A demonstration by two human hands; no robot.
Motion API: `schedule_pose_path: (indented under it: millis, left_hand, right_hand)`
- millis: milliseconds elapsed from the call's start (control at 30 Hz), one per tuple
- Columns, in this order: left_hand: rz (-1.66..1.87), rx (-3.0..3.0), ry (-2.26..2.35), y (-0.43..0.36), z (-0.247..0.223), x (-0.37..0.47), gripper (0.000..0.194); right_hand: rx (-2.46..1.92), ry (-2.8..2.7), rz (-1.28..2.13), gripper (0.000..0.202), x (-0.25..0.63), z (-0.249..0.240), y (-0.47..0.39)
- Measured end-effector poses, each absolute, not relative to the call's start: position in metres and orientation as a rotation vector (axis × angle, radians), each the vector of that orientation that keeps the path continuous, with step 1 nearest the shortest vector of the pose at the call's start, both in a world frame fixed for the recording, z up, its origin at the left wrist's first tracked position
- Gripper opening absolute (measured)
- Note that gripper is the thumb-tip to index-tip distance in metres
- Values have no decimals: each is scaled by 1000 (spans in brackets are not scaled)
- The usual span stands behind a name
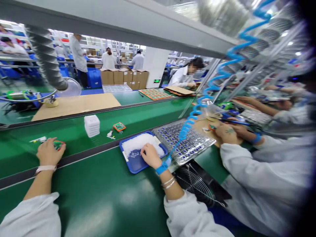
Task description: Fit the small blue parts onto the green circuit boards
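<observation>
Through the head view, I have my left grip (50,151) at a small green circuit board with an orange rim (59,144), just beyond the black edging strip (81,154) of the glossy green tabletop (98,200). I judge the board light and stiff, with fragile parts on its face, so I'd hold it by the rim. Thumb and fingers are parted only about the board's width, with it held between them. My right grip (151,155) reaches into a shallow blue plastic tray (134,168) of tiny white pieces (138,141). These look very light and easily scattered; a fingertip pinch on their sides should suit. The fingers curl close together; whether they hold a piece, I can't tell.
</observation>
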State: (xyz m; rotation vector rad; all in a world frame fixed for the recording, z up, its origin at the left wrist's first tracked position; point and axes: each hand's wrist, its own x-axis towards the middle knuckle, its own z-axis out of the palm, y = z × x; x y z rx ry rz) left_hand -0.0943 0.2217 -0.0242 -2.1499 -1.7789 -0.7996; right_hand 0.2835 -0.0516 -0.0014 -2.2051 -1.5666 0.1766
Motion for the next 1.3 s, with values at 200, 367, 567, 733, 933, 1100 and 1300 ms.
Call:
schedule_pose_path:
  millis: [200, 367, 567, 733, 933, 1100, 1300]
  left_hand:
    - [-1328, -1968, -1705, 196, 3, -85, 32]
    - [-1705, -1873, -1265, 169, 39, -49, 31]
    - [-1455, -2577, -903, 128, 47, 61, 21]
    - [-771, -2989, -983, 135, 9, 140, 43]
    - [-511, -2870, -1191, 160, -17, 148, 48]
    - [-466, -2699, -1251, 167, -13, 130, 41]
    - [-385, -2657, -1299, 194, -19, 111, 38]
  right_hand:
    - [-2218, -1553, 175, 15, 281, 0, -53]
    - [-2218, -1563, 175, 16, 279, 1, -52]
    - [-2240, -1542, 150, 16, 277, -2, -52]
    - [-2256, -1540, 111, 16, 276, 0, -53]
    - [-2300, -1539, 121, 17, 274, 3, -55]
    - [-2307, -1538, 142, 15, 271, 7, -55]
    - [-2283, -1513, 140, 10, 266, 14, -55]
